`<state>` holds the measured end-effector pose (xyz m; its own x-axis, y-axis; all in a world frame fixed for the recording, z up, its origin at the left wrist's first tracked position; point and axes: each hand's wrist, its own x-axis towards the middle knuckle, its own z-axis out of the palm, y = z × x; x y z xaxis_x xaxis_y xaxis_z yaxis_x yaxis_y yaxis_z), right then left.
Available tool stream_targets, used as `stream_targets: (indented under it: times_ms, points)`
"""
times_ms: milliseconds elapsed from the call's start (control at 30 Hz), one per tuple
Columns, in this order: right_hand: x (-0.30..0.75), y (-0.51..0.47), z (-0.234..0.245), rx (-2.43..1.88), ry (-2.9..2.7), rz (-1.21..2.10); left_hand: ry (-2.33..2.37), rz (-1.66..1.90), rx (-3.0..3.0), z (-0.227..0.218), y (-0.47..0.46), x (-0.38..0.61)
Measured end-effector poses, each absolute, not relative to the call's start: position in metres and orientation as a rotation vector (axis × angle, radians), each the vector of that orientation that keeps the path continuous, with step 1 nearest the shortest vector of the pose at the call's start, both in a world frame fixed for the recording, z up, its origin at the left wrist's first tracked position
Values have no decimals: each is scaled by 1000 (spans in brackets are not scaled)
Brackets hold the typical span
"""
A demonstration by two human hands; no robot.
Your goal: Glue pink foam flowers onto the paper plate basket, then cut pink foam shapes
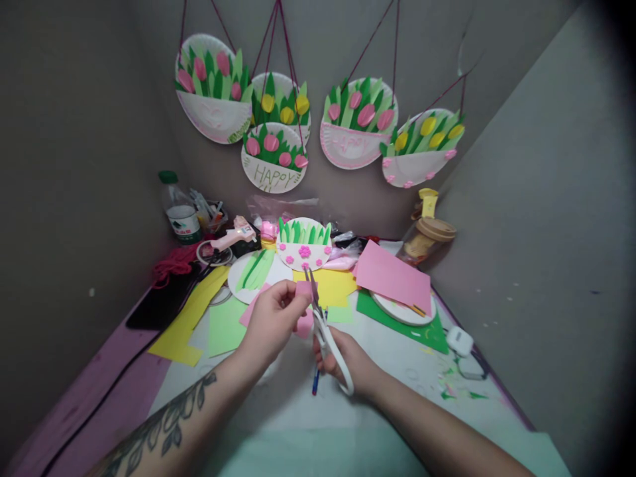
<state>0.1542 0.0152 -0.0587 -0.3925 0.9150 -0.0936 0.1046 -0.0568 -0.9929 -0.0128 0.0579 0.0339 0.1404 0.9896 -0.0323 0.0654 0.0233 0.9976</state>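
Observation:
My left hand [272, 319] pinches a small pink paper piece [303, 290] above the table. My right hand [348, 364] grips white-handled scissors [325, 334], whose blades point up and meet the pink piece. A blue pen [315, 383] shows beneath my right hand; whether the hand holds it I cannot tell. Just beyond stands a paper-plate basket [304, 245] with green grass strips and pink flowers.
Sheets of pink [392, 275], yellow [191, 318] and green paper [226, 324] cover the table. A pink glue gun [233, 235], a bottle [179, 209] and a jar [427, 238] stand at the back. Several finished tulip plates [273, 159] hang on the wall.

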Motion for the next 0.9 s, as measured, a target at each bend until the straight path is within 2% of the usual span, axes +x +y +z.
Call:
stream_targets:
  times_ms: [900]
  points:
    - [152, 15, -48, -1092, -1560, 1456, 1165, 1006, 1313, 37, 55, -11]
